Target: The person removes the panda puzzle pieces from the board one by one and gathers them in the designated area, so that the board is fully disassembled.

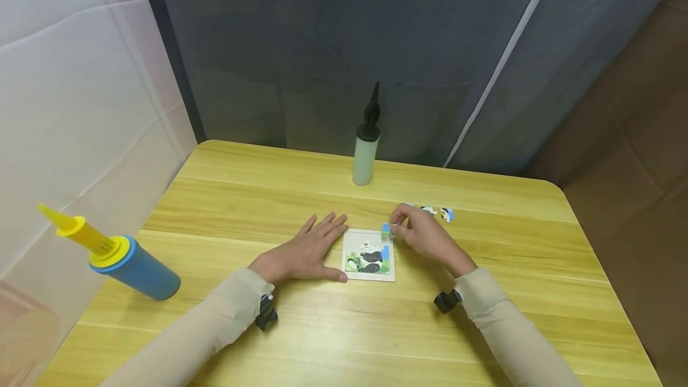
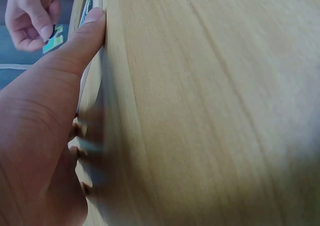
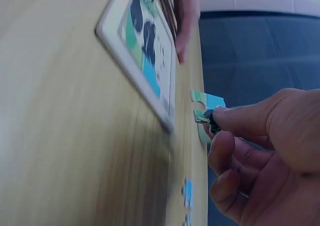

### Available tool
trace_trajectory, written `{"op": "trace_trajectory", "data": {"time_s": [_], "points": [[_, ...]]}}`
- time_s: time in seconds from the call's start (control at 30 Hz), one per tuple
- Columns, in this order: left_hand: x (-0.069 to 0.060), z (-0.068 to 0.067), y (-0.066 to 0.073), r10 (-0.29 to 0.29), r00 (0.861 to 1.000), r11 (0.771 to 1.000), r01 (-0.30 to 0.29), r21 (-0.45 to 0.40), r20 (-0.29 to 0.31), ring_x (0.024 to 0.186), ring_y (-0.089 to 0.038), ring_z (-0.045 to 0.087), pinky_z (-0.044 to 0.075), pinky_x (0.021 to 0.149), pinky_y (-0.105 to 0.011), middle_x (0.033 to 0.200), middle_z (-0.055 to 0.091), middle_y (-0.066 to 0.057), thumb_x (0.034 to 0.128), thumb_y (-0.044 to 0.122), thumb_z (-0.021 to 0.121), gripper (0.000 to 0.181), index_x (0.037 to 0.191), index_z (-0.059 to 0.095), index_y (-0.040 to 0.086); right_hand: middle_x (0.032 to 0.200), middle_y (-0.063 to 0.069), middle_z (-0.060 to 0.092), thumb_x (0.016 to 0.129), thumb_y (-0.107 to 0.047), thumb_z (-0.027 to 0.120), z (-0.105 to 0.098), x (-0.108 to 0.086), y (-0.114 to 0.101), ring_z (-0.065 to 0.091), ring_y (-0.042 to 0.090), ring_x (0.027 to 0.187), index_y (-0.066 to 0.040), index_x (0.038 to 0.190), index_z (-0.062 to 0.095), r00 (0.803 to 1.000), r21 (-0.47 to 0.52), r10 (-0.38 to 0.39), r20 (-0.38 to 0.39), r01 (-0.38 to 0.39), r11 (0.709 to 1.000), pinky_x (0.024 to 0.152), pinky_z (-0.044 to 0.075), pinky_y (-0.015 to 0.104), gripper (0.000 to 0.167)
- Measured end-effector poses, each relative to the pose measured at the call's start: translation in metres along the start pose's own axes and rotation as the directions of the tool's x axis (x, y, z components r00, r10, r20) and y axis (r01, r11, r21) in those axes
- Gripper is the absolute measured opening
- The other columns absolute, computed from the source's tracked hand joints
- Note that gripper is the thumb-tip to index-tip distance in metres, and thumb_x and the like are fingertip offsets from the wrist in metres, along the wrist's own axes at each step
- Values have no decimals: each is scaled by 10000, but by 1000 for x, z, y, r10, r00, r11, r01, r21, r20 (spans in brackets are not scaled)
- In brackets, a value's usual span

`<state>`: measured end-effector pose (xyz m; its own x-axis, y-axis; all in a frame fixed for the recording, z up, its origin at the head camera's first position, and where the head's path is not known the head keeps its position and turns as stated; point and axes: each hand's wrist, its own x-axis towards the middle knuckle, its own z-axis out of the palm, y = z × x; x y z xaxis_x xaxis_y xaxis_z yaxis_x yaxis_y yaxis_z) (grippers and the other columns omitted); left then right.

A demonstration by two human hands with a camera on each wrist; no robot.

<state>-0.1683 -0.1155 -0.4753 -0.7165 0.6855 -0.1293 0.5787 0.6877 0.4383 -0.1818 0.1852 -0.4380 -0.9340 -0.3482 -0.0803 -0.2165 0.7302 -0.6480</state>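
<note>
Well to the left of the tray (image 1: pixel 371 277), a blue pump (image 1: pixel 142 270) leans on the worktop (image 1: pixel 537 255). My left grip (image 1: pixel 307 255) lies along the tray's left side, fingers spread and holding nothing, the thumb tip at its near left corner. I'd keep that thumb there as a light brace, so the tray can't slide. Beyond the tray's far side stands a pale pump (image 1: pixel 364 163). Inside the tray, joined pieces (image 1: pixel 371 260) fill the near part; the far part is bare. Above the tray's far right corner, my right grip (image 1: pixel 427 236) pinches one blue-and-green piece (image 1: pixel 385 229) between thumb and fingers. Before lowering it, I should turn its notch and blue edge to suit a neighbour, bring it down level, then press with a fingertip rather than force a tilted tab. More loose pieces (image 1: pixel 447 214) lie beyond the tray, to its right.
</note>
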Motion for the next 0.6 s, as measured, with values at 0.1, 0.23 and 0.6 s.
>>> {"op": "trace_trajectory", "data": {"time_s": [0.1, 0.23, 0.6], "points": [[0, 0, 0, 2, 1000, 1000, -2, 8, 3, 1689, -389, 106, 32, 1364, -652, 1811, 143, -129, 892, 717, 723, 1139, 1690, 255, 53, 1047, 119, 731, 1041, -126, 685, -6, 0, 10, 525, 149, 678, -85, 1076, 686, 999, 7, 45, -30, -45, 999, 593, 453, 266, 55], [-1, 0, 0, -3, 1000, 1000, 3, 9, 9, 1691, -383, 95, 26, 1367, -644, 1813, 134, -127, 894, 716, 721, 1138, 1693, 248, 57, 1034, 136, 720, 1031, -111, 695, -10, 1, 22, 548, 152, 678, -62, 1052, 679, 994, 26, 93, -57, -91, 995, 592, 456, 266, 55], [-2, 1, -3, 1, 1000, 1000, -1, 7, -2, 1688, -393, 110, 38, 1363, -653, 1809, 149, -136, 893, 710, 727, 1139, 1690, 252, 50, 989, 120, 716, 1025, -89, 692, -10, 6, 42, 573, 179, 772, -55, 1024, 677, 994, 15, 104, -43, -103, 995, 648, 467, 278, 38]]}}
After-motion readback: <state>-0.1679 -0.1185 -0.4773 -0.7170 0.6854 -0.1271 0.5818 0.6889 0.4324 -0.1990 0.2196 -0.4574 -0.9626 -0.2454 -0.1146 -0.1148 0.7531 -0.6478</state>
